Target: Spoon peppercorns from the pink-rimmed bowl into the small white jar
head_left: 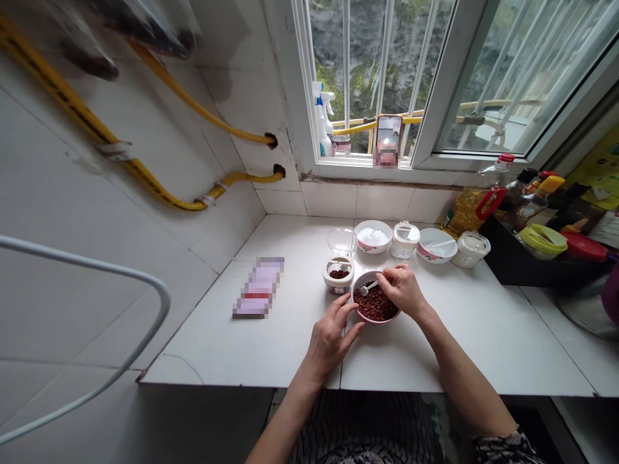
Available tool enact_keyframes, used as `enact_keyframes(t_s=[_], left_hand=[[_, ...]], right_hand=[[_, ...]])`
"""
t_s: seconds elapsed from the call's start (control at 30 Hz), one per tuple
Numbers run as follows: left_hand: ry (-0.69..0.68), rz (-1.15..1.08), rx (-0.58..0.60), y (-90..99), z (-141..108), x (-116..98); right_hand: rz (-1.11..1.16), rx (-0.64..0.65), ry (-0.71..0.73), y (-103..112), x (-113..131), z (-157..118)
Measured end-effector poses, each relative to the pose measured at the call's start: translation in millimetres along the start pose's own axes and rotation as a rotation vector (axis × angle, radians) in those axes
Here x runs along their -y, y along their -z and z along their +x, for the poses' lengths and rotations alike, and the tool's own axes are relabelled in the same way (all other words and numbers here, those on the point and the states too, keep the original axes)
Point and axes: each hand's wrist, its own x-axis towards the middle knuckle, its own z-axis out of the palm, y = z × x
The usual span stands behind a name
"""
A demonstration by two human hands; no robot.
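Note:
A bowl [378, 305] of dark red flakes stands on the white counter. My right hand [402, 290] pinches the handle of a small white spoon [364, 290], whose head rests in the flakes. At the bowl's left side, my left hand [331, 336] holds the rim, its thumb and fingers around the near left edge. Just to the left of the bowl is a small white-rimmed jar [338, 276] with red flakes inside and a light strip across its mouth.
Behind stand a bowl of white powder [373, 236], a lidded jar [405, 240], another bowl [437, 246] and another jar [471, 250]. A clear lid [342, 241] lies nearby. An oil bottle [476, 200] and a black rack are at right, a blurred flat packet [260, 287] at left.

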Motion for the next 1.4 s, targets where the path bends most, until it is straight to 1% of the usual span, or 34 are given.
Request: enact_keyframes(t_s=[0.1,0.2,0.3,0.37,0.47,0.53,0.63,0.7,0.8,1.03,1.17,1.4], left_hand=[[0.002,0.006,0.003,-0.3,-0.3,-0.1],[0.007,0.013,0.004,-0.5,-0.6,0.1],[0.013,0.013,0.011,-0.2,-0.7,0.3],[0.01,0.01,0.008,-0.1,-0.7,0.4],[0.011,0.007,0.004,-0.3,-0.5,0.4],[0.011,0.007,0.006,-0.5,-0.3,0.4],[0.007,0.007,0.004,-0.5,-0.1,0.2],[0.009,0.006,0.004,-0.3,0.0,0.0],[0.016,-0.007,0.012,0.3,-0.2,-0.3],[0.027,-0.023,0.024,1.1,-0.3,-0.4],[0.026,-0.022,0.021,0.9,-0.6,-0.1],[0.031,-0.03,0.033,0.5,-1.1,-0.1]], right_hand=[[0.021,0.001,-0.02,0.0,1.3,0.1],[0.074,-0.027,-0.09,7.4,1.3,1.3],[0.157,-0.015,-0.176,13.7,0.0,2.3],[0.169,-0.01,-0.2,13.7,-1.2,2.3],[0.097,-0.012,-0.132,8.3,-1.4,1.9],[0.061,0.007,-0.075,3.9,0.0,1.5],[0.071,0.042,-0.06,1.1,2.7,1.1],[0.098,0.039,-0.096,3.1,3.2,1.2],[0.166,0.005,-0.196,9.5,2.0,1.6],[0.404,-0.015,-0.366,18.6,0.2,3.6],[0.434,-0.035,-0.394,17.3,-0.5,4.5],[0.372,-0.059,-0.389,14.2,-2.3,3.4]])
